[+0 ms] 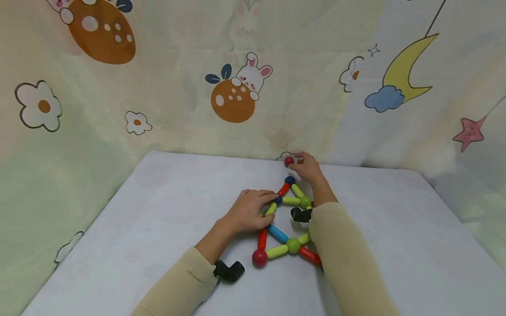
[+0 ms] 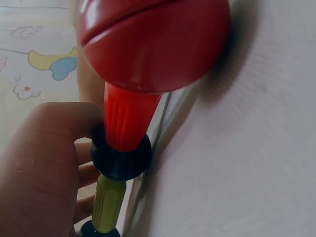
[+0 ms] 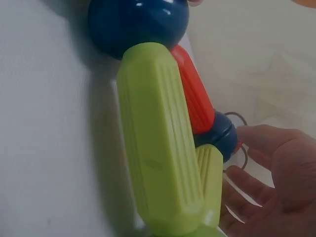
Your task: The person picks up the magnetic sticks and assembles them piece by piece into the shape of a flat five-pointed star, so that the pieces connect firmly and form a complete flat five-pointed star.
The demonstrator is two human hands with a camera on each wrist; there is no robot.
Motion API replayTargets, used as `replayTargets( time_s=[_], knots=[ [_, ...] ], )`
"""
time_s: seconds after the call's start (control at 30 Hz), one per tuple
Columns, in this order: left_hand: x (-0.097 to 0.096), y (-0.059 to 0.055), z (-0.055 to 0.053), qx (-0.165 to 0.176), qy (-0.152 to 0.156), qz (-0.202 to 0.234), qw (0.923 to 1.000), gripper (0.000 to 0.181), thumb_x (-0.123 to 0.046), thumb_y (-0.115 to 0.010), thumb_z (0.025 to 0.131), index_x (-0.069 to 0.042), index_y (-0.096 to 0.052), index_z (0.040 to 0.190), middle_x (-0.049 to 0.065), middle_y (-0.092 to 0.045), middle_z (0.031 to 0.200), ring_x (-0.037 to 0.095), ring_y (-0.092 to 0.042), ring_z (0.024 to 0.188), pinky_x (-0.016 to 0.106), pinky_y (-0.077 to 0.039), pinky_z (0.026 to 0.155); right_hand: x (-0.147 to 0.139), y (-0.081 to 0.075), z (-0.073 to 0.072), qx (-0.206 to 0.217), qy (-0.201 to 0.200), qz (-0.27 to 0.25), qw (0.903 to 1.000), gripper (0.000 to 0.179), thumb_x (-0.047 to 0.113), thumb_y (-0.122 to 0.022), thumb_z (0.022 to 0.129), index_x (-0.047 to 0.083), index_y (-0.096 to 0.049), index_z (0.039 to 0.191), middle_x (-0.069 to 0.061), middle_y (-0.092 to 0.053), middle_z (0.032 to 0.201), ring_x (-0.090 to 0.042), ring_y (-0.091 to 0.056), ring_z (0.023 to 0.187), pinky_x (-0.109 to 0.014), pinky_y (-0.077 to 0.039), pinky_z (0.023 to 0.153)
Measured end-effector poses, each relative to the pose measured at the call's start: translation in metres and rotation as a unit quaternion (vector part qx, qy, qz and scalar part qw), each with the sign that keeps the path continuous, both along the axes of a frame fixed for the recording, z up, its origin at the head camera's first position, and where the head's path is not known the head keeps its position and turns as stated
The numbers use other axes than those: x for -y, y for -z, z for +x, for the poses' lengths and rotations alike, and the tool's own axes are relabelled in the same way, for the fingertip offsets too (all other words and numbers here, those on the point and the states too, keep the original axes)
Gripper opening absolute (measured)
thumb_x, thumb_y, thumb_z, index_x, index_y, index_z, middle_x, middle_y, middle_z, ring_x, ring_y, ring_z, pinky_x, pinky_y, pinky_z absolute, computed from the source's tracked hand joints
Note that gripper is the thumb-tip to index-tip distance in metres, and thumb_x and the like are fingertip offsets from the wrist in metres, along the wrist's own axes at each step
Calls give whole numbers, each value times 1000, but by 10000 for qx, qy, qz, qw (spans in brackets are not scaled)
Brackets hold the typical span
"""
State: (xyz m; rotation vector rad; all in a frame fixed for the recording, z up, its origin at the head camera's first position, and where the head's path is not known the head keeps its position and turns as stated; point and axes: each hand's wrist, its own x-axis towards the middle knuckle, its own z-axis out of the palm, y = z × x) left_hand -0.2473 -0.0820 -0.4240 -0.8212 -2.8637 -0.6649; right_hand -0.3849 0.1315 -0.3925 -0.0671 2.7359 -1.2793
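Note:
A flat lattice of magnetic rods and balls lies on the white table, with red, lime and blue rods joined by balls. My left hand grips its left side, fingertips by a dark blue ball and thumb lower down. In the left wrist view, the thumb touches a dark blue ball and fingers pass behind a lime rod. Past the lattice's far tip, a blue ball, my right hand pinches a loose red ball. That ball is mostly hidden in the right wrist view.
A large red ball forms the lattice's near left corner, and a green ball sits right of it. The right sleeve covers the lattice's right side. A patterned cloth hangs behind the table.

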Motion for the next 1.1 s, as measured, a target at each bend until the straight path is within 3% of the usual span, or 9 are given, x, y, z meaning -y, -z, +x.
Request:
replayTargets(
  time_s=[0.27, 0.53, 0.77, 0.97, 1.1],
  knots=[
    [-2, 3, 5, 81, -56, 18, 10000, 57, -37, -58, 93, -21, -60, 147, 0, -61, 148, 23, -57, 136, 51, -40, 114, 2, 10, -5, -32, 71, -95, 9999, 55, 21, -61, 102, 11, -45, 154, -25, -49, 150, -42, -49, 136, -53, -44, 114],
    [-5, 3, 4, 2, -16, 24, 10000, 57, -37, -57, 93, -20, -59, 147, 0, -60, 149, 22, -57, 136, 50, -40, 112, 2, 10, -10, -176, -327, 802, 9961, 58, 22, -59, 102, 9, -42, 155, -27, -53, 145, -42, -52, 129, -54, -45, 112],
    [-4, -2, 3, -100, -38, -31, 9999, 56, -37, -59, 93, -20, -61, 146, 0, -61, 148, 20, -57, 136, 51, -42, 111, 8, 9, -10, -204, -17, 977, 9950, 46, 22, -63, 101, 6, -51, 143, -24, -57, 140, -39, -54, 125, -50, -49, 110],
    [-3, -3, 3, -29, -28, 3, 10000, 56, -37, -60, 93, -20, -60, 146, 1, -61, 148, 20, -56, 137, 51, -41, 111, 10, 4, -2, -61, 292, 460, 9985, 46, 23, -63, 100, 6, -52, 142, -23, -55, 143, -39, -52, 126, -49, -48, 110],
    [-2, -2, 2, -55, -23, 25, 10000, 56, -37, -59, 93, -19, -60, 146, 1, -61, 147, 21, -57, 136, 52, -41, 111, 10, -2, 3, -18, 510, -225, 9984, 45, 25, -60, 100, 5, -53, 140, -22, -55, 141, -36, -58, 116, -43, -55, 99]
  ],
)
